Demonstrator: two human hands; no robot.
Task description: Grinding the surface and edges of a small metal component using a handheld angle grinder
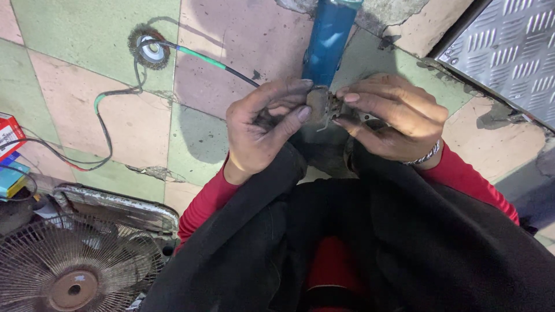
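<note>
- Both hands meet over the lap — the left hand [263, 124] and right hand [390, 118] each pinch a small, grimy metal part [322, 107] between closed fingertips.
- The work looks mid-way: the part is out and held, not fitted anywhere.
- Just beyond the hands stands a blue tool body [328, 40]; a wire brush wheel [151, 51] lies well off to the left.

Soft, even light from above, neither bright nor dim; the hands cast a faint shadow on the tiled floor [191, 138]; no hard glare, only a dull sheen on the ridged metal plate [509, 52]; focus fairly sharp; straight lines bend slightly towards the edges.
</note>
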